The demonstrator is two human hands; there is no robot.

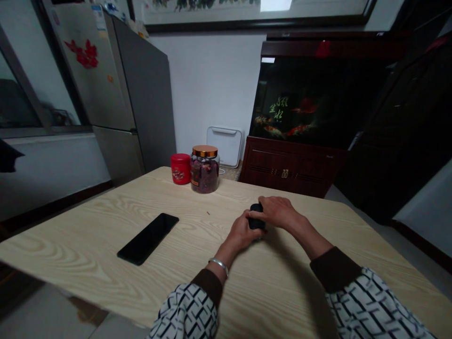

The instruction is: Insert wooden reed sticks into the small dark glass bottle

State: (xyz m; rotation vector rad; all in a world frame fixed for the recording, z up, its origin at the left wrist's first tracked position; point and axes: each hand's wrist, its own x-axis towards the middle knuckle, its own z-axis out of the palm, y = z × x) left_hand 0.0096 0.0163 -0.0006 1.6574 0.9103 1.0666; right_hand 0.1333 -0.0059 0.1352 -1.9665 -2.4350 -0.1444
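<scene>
A small black cylinder (255, 223), its exact kind unclear, stands at the right of the wooden table between my two hands. My left hand (241, 233), with a silver bangle on the wrist, is closed around its lower part, close to the tabletop. From the right, my right hand (281, 211) grips the upper part, its fingers bent over the top and side. The fingers hide much of the cylinder. A black smartphone (148, 239) lies flat to the left, apart from both hands.
On the pale wooden table (197, 263), a red canister (181, 169) and a clear jar with a gold lid (205, 170) stand at the back edge. Behind are a white panel-like appliance (226, 146), a fridge (148, 94) and a fish tank (310, 103).
</scene>
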